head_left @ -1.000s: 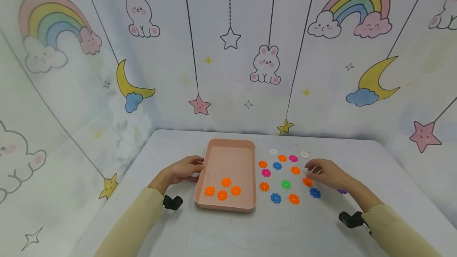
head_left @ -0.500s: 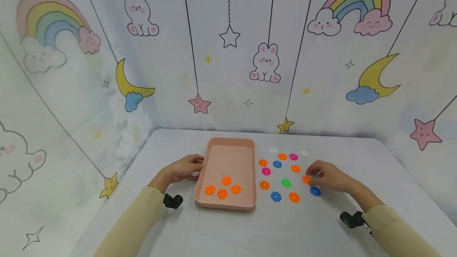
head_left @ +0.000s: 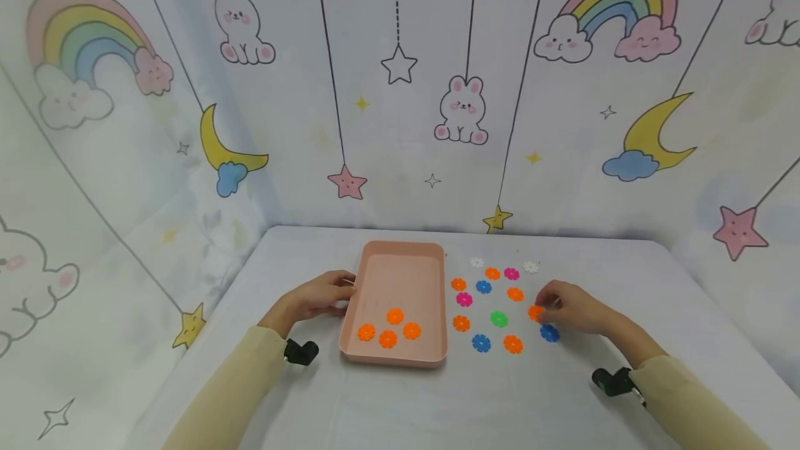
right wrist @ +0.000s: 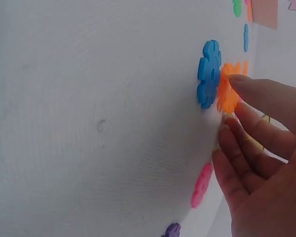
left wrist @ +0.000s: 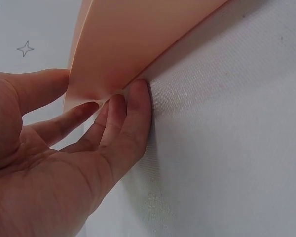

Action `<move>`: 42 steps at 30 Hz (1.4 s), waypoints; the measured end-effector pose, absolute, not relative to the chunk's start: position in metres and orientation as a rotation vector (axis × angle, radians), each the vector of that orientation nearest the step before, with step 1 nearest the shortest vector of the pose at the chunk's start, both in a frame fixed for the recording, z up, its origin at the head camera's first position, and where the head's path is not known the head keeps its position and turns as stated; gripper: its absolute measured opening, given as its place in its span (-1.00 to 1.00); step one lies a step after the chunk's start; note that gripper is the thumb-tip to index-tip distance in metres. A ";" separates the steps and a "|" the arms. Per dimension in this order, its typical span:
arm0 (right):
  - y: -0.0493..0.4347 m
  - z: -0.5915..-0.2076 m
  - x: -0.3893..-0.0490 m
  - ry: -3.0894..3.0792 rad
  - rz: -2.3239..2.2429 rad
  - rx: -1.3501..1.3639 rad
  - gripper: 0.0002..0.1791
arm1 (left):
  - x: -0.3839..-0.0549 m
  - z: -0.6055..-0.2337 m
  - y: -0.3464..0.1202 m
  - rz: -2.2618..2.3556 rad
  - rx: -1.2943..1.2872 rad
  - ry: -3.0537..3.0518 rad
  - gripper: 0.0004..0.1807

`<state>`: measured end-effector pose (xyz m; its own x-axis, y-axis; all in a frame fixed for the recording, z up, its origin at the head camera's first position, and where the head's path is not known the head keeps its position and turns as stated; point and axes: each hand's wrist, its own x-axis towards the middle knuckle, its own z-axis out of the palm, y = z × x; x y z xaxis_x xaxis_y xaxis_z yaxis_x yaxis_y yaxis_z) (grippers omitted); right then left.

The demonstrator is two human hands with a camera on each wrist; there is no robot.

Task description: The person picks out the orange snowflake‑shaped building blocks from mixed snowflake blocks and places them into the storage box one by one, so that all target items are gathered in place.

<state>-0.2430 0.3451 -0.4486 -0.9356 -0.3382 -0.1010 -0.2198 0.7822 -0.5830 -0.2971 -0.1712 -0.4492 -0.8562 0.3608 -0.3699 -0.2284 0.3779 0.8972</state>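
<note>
A pink tray (head_left: 404,276) lies on the white table, with several orange notched flower-shaped discs (head_left: 388,339) near its front end. My left hand (head_left: 321,295) holds the tray's left side; in the left wrist view the thumb touches the rim and the fingers (left wrist: 139,101) are at the lower edge. Right of the loose discs, my right hand (head_left: 571,307) pinches an orange disc (head_left: 535,313) between thumb and fingers, as the right wrist view shows. That orange disc (right wrist: 229,89) is next to a blue disc (right wrist: 208,74) and partly covered by the fingers.
Several more discs lie between tray and right hand, among them a green disc (head_left: 498,319), a magenta disc (head_left: 464,299) and a white disc (head_left: 530,267). A pink disc (right wrist: 202,185) and a purple disc (right wrist: 173,230) lie beneath the right hand. A patterned cloth backdrop (head_left: 400,123) stands behind.
My right hand has lowered onto the orange disc, and its fingers have closed on it. The purple disc by the right wrist is now hidden in the head view. The left hand stays at the tray.
</note>
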 end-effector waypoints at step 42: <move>0.239 -0.414 -0.252 2.666 -1.215 -0.670 -0.89 | -0.295 -0.447 -0.171 1.493 0.096 2.136 -0.49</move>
